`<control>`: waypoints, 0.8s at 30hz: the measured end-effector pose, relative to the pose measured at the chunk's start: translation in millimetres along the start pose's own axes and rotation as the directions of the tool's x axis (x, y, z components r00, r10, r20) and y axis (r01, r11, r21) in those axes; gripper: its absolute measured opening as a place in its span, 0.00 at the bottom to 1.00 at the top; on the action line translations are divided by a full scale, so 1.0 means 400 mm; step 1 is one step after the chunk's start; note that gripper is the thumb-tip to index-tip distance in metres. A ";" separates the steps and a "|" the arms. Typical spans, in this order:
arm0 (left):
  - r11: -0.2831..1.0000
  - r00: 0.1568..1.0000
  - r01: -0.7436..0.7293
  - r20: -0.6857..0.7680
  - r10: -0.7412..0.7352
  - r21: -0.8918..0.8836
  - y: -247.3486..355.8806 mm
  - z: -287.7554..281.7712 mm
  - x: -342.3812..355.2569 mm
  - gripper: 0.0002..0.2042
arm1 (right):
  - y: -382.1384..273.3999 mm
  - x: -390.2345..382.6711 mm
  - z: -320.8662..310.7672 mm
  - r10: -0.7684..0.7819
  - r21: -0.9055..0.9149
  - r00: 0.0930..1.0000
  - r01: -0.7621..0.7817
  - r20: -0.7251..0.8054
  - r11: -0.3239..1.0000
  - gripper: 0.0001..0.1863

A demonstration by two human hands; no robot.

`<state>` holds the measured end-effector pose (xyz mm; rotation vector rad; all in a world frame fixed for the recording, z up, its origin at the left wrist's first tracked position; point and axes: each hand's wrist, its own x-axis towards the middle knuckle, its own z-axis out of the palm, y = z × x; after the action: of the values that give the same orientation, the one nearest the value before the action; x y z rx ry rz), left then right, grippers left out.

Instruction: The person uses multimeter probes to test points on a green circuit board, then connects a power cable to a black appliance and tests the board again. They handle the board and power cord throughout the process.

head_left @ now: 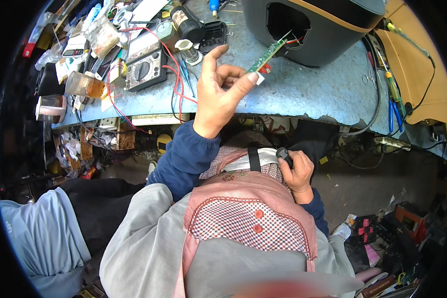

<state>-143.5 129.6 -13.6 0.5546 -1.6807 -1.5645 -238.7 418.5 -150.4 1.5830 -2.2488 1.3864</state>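
Note:
My left hand (216, 89) is raised over the near edge of the blue workbench, pinching a narrow green circuit board (267, 56) between thumb and fingers. Red and white parts show along the board's lower side. Its far end is at the opening of a dark grey appliance housing (328, 42), where thin wires show. Low over my lap, my right hand (299, 171) is closed around a short black object (283, 155) with a rounded end. The rest of that object is hidden by the fingers, so its kind is unclear.
An analog multimeter (145, 71) with red and black leads lies left on the blue workbench (303, 94), among jars and clutter. Blue tweezers (187, 77) lie beside it. A yellow panel (417, 64), screwdriver (392, 87) and cables are at right. Another person (44, 233) sits at left.

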 end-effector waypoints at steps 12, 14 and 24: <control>0.796 0.852 0.522 0.136 -0.506 -0.306 0.061 -0.018 0.054 0.33 | -0.001 -0.005 0.005 0.022 -0.009 1.000 -0.022 -0.014 1.000 0.14; 0.793 0.851 0.523 0.137 -0.507 -0.313 0.064 -0.018 0.049 0.33 | -0.005 -0.010 0.001 0.023 -0.009 1.000 -0.023 -0.014 1.000 0.14; 0.745 0.816 0.578 0.241 -0.526 -0.332 0.046 -0.045 0.059 0.35 | -0.004 -0.006 0.005 0.003 0.009 1.000 -0.003 -0.030 1.000 0.13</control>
<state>-140.8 103.0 9.0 0.7984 -1.2825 -2.3517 -235.7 418.7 -151.9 1.5513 -2.2328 1.4127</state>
